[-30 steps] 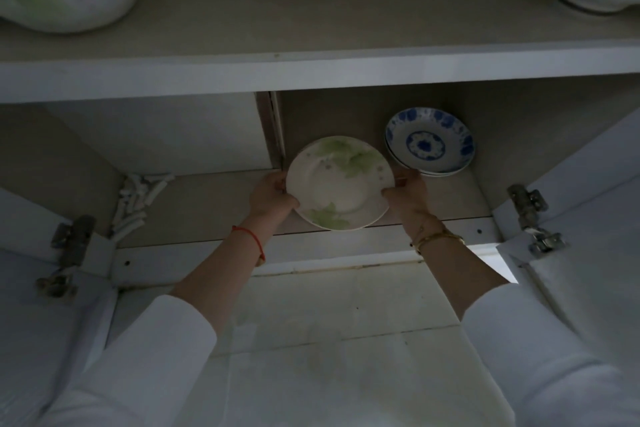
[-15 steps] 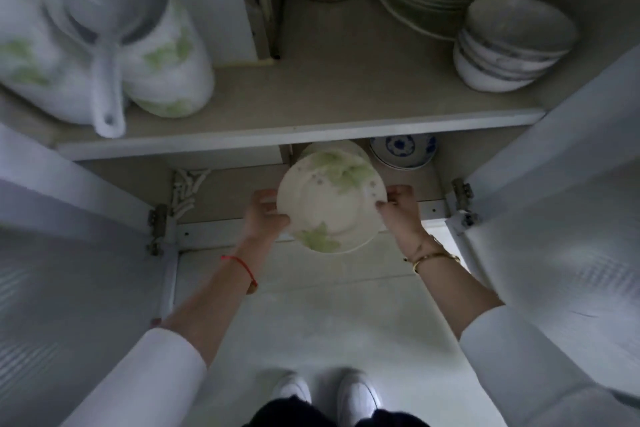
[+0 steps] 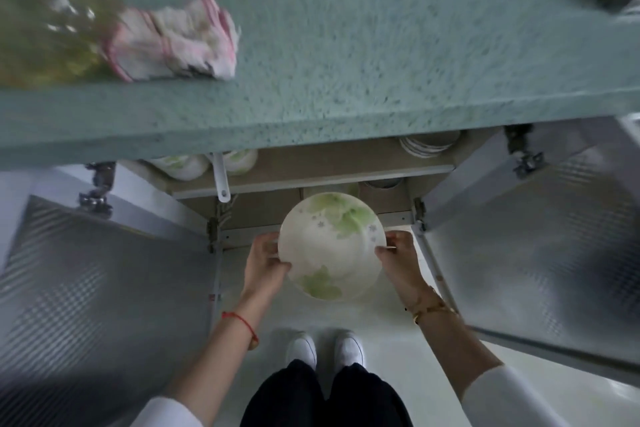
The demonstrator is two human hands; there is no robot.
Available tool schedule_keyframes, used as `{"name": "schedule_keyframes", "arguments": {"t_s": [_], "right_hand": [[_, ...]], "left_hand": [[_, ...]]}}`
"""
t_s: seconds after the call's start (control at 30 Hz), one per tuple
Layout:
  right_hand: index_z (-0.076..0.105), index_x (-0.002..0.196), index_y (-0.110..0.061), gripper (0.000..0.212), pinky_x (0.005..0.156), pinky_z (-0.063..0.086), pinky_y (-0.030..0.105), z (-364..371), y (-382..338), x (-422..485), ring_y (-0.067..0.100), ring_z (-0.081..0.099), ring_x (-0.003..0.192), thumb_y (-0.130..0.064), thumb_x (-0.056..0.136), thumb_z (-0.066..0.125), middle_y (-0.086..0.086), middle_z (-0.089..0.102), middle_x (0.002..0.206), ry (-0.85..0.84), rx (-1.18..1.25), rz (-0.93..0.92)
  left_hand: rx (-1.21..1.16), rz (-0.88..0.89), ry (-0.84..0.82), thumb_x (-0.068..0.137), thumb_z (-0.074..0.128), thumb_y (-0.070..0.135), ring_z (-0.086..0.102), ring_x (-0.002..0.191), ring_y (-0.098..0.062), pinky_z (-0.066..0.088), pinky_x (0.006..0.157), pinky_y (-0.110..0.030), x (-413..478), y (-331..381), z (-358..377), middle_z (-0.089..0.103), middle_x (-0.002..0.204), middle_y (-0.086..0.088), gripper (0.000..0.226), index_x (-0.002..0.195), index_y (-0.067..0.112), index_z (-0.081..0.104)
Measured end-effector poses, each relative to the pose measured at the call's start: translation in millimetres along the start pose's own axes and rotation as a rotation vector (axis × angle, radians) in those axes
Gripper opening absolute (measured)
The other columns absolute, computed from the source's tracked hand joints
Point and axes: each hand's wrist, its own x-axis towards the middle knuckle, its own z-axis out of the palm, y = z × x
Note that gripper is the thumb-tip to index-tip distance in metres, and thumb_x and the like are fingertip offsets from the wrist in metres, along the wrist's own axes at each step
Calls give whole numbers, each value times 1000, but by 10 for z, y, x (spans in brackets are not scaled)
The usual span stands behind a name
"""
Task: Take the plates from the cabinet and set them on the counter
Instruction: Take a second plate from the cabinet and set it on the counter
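Note:
A white plate with green leaf prints point(image 3: 330, 246) is held in the air in front of the open cabinet point(image 3: 311, 180), below the edge of the green speckled counter point(image 3: 381, 45). My left hand point(image 3: 265, 265) grips its left rim and my right hand point(image 3: 398, 260) grips its right rim. Inside the cabinet, stacked plates point(image 3: 427, 144) sit on the upper shelf at the right, mostly hidden under the counter edge. Another dish point(image 3: 382, 182) shows on the lower shelf behind the held plate.
A crumpled pink-and-white cloth point(image 3: 176, 42) and a blurred yellow-green object point(image 3: 41, 17) lie on the counter's left side. White-and-green pots point(image 3: 187, 165) and a white ladle handle point(image 3: 221, 180) occupy the upper shelf. Both cabinet doors point(image 3: 526, 246) stand open at left and right.
Both hands have drawn the leaf plate out of the lower shelf and up. My view has risen and pulled back, so the counter top now fills the upper part.

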Motion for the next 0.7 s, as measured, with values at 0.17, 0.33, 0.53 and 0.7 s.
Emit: {"name": "schedule_keyframes", "arguments": {"t_s": [0.17,0.33,0.53,0.7], "right_hand": [[52,111,-3,31,70,52,33,-379,-316,-628,32,65,94,3,81,55,15,65,105,1,79,32],[50,101,-14,26,63,50,30,-757,-617,-1211,21,60,83,2,81,58,10,61,101,-19,164,42],[49,97,-15,15,57,44,22,-1155,-1093,-1820,14,55,76,-7,88,58,4,57,94,-4,220,11],[50,96,-15,10,53,44,19,-1463,-1428,-2297,11,53,70,-9,91,57,0,56,87,47,243,-28]], "left_hand": [[-83,27,25,75,61,-22,63,85,-17,56,72,-32,-645,298,-193,68,114,-10,60,123,13,53],[-77,32,-13,75,64,-18,64,87,-11,50,65,-19,-1227,570,-402,69,111,-3,61,123,19,53],[-67,56,-5,76,63,-16,61,88,-5,50,64,-15,-1891,1057,-582,67,110,-2,60,125,18,53],[-77,120,-3,74,61,-16,63,87,0,49,68,-14,-2341,1458,-703,70,105,5,61,118,24,56]]}}
